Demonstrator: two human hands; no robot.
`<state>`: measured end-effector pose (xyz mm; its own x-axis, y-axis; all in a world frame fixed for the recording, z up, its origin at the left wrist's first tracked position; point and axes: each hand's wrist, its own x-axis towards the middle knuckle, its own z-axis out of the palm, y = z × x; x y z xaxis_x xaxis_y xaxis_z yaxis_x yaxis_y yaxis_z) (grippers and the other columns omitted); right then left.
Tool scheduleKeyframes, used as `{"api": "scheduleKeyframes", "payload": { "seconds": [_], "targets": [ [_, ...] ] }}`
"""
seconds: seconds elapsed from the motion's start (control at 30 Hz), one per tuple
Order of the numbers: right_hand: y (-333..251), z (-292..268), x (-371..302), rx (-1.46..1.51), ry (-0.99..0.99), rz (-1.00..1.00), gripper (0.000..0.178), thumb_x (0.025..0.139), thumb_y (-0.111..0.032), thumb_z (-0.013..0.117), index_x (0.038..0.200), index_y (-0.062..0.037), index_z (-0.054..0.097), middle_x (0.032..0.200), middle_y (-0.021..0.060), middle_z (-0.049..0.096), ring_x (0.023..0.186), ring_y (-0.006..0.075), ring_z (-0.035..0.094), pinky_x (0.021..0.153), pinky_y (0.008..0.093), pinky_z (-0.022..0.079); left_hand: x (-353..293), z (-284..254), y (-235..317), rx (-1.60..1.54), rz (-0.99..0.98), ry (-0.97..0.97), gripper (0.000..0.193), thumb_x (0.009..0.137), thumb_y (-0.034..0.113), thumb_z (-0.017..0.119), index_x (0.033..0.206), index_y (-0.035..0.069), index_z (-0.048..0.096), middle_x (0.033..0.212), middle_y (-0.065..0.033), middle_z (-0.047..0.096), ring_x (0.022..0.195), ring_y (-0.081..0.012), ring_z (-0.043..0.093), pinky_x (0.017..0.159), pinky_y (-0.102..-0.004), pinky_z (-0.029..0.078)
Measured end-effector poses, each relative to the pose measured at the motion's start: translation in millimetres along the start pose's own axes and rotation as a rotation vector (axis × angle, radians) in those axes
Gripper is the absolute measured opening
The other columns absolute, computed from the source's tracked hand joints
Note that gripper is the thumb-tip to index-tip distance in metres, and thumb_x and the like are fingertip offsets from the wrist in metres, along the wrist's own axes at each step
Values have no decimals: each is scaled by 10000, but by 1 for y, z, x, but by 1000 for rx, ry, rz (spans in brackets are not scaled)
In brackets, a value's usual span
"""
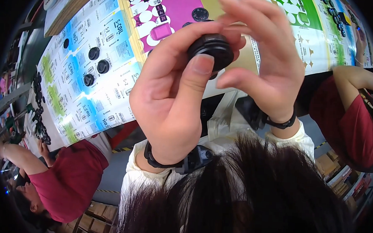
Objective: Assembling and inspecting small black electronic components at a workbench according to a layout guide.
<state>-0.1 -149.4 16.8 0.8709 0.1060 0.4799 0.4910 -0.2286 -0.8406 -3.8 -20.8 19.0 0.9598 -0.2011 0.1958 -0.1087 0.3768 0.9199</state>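
Note:
Between the thumb and fingers of my left hand (166,103) is a black round part (216,53), thick and ridged like a cap; its exact kind does not show. The part is tilted, its dark round face turned partly toward me. Close beside it on the right is my right hand (274,66), slightly blurred, with fingers spread and thumb apart. Some of its fingertips lie behind the part, and I cannot tell whether they touch it. Beyond my hands, a black disc (200,14) and a pink rectangular piece (161,31) lie on the table.
Several black round parts (94,53) sit on the printed table covering (125,93) at left. A wooden-edged board (70,15) stands at the far left. Co-workers in red shirts are at the left (73,178) and right (344,119). More dark pieces (336,17) lie far right.

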Motion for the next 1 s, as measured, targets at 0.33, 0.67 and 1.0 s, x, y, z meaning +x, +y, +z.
{"api": "scheduleKeyframes", "payload": {
  "seconds": [0.33, 0.67, 1.0],
  "targets": [
    [1, 23, -16, 412, 128, 365, 322, 763, -10, 558, 1065, 59, 470, 921, 82, 545, 827, 111, 517, 705, 202, 432, 0, -3, -15, 142, 99, 57, 233, 834, 44, 436, 1026, -85, 462, 937, -148, 544, 850, -191, 543, 759, -269, 439],
    [4, 20, -16, 486, 196, 401, 306, 715, -54, 623, 995, 23, 527, 820, 46, 562, 708, 92, 526, 629, 192, 453, 4, -3, -1, -122, -184, 8, 289, 846, 106, 431, 1061, -86, 446, 940, -162, 542, 856, -213, 542, 781, -299, 436],
    [38, -26, 5, -149, -65, 251, 319, 726, -16, 572, 1038, -1, 510, 879, 67, 564, 790, 134, 559, 696, 229, 454, 41, -64, -3, 209, -326, 107, 249, 826, 37, 402, 1042, -66, 468, 1006, -150, 519, 883, -212, 544, 799, -270, 434]
  ]
}}
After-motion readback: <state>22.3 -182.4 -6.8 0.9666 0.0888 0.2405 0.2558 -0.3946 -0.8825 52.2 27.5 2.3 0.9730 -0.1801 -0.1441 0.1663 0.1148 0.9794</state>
